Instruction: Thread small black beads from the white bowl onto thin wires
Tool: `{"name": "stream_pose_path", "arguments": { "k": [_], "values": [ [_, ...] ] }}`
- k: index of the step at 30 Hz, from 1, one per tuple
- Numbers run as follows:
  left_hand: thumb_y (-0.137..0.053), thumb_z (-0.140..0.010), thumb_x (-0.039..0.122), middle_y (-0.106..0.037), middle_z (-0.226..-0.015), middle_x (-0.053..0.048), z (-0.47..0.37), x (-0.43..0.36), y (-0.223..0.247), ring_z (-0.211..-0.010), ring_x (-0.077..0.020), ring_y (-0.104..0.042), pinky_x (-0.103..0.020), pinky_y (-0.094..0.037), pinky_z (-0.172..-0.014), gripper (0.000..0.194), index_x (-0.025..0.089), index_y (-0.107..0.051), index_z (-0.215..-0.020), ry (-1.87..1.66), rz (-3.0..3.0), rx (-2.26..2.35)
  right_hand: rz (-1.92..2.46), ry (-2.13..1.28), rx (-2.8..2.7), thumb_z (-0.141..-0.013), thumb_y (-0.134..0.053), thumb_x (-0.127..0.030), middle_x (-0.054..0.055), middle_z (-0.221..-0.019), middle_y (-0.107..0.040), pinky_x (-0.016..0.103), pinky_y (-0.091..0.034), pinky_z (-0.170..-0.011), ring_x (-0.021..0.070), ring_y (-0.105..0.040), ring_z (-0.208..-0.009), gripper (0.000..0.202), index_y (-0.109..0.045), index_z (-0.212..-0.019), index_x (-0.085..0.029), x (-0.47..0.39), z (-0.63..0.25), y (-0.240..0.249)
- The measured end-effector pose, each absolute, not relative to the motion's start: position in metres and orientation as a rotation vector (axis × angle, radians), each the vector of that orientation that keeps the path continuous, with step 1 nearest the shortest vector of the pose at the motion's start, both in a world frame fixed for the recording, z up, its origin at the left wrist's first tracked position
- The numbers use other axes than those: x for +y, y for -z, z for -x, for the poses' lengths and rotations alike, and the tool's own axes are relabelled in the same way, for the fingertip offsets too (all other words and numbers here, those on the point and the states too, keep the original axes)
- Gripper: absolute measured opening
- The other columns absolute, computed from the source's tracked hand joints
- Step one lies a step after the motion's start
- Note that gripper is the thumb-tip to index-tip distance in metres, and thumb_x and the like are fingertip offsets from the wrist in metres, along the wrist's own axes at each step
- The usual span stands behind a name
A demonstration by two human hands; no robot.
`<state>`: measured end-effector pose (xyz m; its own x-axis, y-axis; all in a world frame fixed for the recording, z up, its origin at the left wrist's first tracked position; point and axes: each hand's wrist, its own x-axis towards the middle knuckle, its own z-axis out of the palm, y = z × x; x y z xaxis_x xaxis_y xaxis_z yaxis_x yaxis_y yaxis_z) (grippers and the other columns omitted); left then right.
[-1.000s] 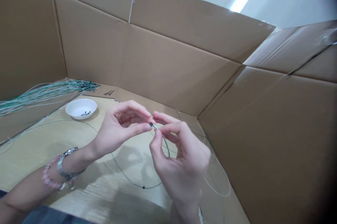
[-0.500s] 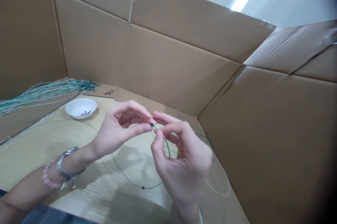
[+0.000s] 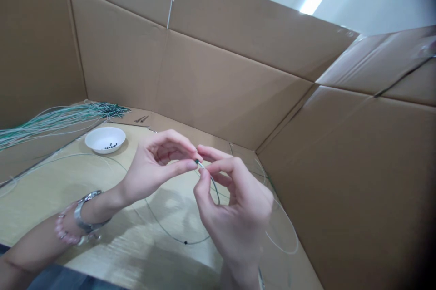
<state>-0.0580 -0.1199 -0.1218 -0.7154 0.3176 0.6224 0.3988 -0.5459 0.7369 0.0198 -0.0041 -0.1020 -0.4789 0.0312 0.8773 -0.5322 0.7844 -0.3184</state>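
Note:
Between thumb and index finger, my left hand (image 3: pixel 160 158) pinches a tiny dark green piece (image 3: pixel 197 161) at the end of a thin wire (image 3: pixel 215 184). My right hand (image 3: pixel 235 199) is closed on that wire just beside the piece, its fingertips almost touching those of the left. From the right hand the wire bends down behind the palm. Below the hands a loop of thin greenish wire crosses the board, with a small black bead (image 3: pixel 185 243) on it. How the piece joins the wire is too small to tell.
A white bowl (image 3: pixel 105 132) holding several small black pieces stands on the pale board (image 3: pixel 102 172) at left. Behind it lies a bundle of green and white wires (image 3: pixel 68 117) and small dark metal pins (image 3: pixel 141 119). Cardboard walls (image 3: pixel 231 86) enclose the back and right.
Both hands stay almost in place. My right hand has shifted very slightly to the left, and the wire's bend has moved a little with it.

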Motion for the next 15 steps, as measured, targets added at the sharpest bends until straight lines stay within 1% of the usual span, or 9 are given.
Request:
{"name": "stream_pose_path", "arguments": {
  "k": [6,11,15],
  "values": [
    [-0.071,-0.07,-0.001,-0.071,-0.077,0.003,0.0585,-0.1209,0.1224,-0.073,-0.0082,-0.069,-0.013,-0.057,-0.07,0.024,0.02,-0.066,-0.08,2.423,1.213,-1.467,-0.367,-0.648,-1.987,-0.077,-0.055,-0.004,0.003,-0.092,-0.07,0.022,-0.063,-0.067,0.0138,-0.07,-0.085,0.016,-0.053,-0.078,-0.019,-0.004,-0.0209,0.102],
    [-0.07,-0.072,0.003,-0.071,-0.08,0.0,0.0605,-0.1249,0.1225,-0.076,-0.0122,-0.068,-0.02,-0.058,-0.074,0.022,0.02,-0.069,-0.085,2.114,1.256,-1.492,-0.371,-0.542,-2.009,-0.08,-0.054,-0.006,0.002,-0.094,-0.071,0.022,-0.063,-0.068,0.0126,-0.07,-0.082,0.014,-0.054,-0.079,-0.02,-0.0023,-0.0221,0.1001],
    [-0.07,-0.073,0.004,-0.071,-0.081,-0.001,0.0639,-0.1288,0.1214,-0.077,-0.0128,-0.068,-0.021,-0.057,-0.074,0.021,0.019,-0.069,-0.086,2.017,1.29,-1.546,-0.396,-0.585,-2.023,-0.081,-0.055,-0.005,0.002,-0.094,-0.071,0.02,-0.062,-0.069,0.0114,-0.07,-0.082,0.014,-0.055,-0.082,-0.02,-0.0011,-0.0217,0.0994]
  ]
}}
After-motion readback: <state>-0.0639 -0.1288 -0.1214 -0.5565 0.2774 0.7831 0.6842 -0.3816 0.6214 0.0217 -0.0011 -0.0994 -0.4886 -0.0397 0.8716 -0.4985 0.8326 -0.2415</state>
